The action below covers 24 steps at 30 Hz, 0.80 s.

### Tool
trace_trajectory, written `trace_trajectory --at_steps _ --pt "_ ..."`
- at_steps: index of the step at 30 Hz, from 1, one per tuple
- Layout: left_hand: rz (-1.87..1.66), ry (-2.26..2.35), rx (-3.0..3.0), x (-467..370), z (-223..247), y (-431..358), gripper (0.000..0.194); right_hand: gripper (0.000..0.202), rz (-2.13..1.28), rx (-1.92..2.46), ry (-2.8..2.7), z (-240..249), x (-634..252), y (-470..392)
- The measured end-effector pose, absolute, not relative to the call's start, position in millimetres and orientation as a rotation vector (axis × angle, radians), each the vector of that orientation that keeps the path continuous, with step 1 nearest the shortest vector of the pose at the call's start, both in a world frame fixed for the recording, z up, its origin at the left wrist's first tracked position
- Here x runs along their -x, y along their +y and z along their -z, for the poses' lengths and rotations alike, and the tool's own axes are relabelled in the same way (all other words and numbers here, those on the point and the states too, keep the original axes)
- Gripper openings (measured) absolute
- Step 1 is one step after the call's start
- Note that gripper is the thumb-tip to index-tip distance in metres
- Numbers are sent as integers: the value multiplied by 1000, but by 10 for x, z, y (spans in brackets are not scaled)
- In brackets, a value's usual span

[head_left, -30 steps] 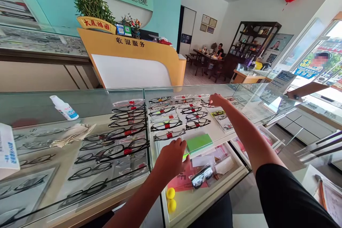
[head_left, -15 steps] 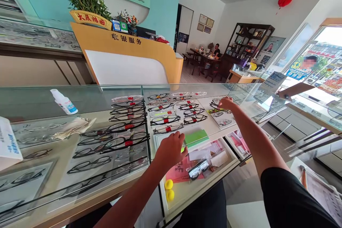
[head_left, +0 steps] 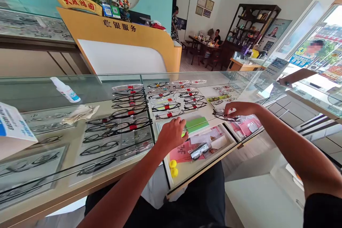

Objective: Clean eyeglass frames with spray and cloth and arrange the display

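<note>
My right hand [head_left: 233,109] has its fingers closed on a pair of dark-framed eyeglasses [head_left: 219,114], low over the front of the glass display counter. My left hand [head_left: 172,133] is at the counter's front edge with its fingers curled. A bit of bright yellow-green shows by its fingertips, but I cannot make out what it is. Just right of that hand lies a flat green box [head_left: 197,124]. Beyond both hands, dark eyeglasses with red tags [head_left: 167,107] lie in rows under the glass.
An open drawer [head_left: 208,172] below my hands holds a bagged pair of glasses [head_left: 200,150], pink papers and two yellow balls [head_left: 173,168]. On the counter at left are a spray bottle [head_left: 65,89], a cloth [head_left: 80,114] and a white box [head_left: 16,124]. Two people are in the background.
My right hand has brought the eyeglasses from the case's far right toward me, over the drawer area. My left hand stays at the edge. The view has tilted down; a standing person appears by the doorway.
</note>
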<state>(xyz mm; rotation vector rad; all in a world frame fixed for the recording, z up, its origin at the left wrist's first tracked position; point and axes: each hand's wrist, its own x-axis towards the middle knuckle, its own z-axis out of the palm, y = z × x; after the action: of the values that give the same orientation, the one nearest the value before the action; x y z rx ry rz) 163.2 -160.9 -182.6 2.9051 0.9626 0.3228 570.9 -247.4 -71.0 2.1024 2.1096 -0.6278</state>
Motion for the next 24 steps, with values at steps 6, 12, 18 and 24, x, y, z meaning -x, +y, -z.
trace_trajectory --at_steps 6,12,18,24 --pt "-343 972 -2895 -1612 1837 -1601 27 9 462 -1622 2250 1398 -4944 -2645" --pt "-329 942 -2918 -1576 1813 -1610 23 15 121 -1729 2156 2183 -4689 -2311" --pt "-347 946 -2956 -1573 1854 -1595 21 20 -209 -1938 2046 2577 -5054 -1652" --pt "-371 928 -2971 -1530 1894 -1581 10 39 -441 -2184 1940 2794 -5673 -852"
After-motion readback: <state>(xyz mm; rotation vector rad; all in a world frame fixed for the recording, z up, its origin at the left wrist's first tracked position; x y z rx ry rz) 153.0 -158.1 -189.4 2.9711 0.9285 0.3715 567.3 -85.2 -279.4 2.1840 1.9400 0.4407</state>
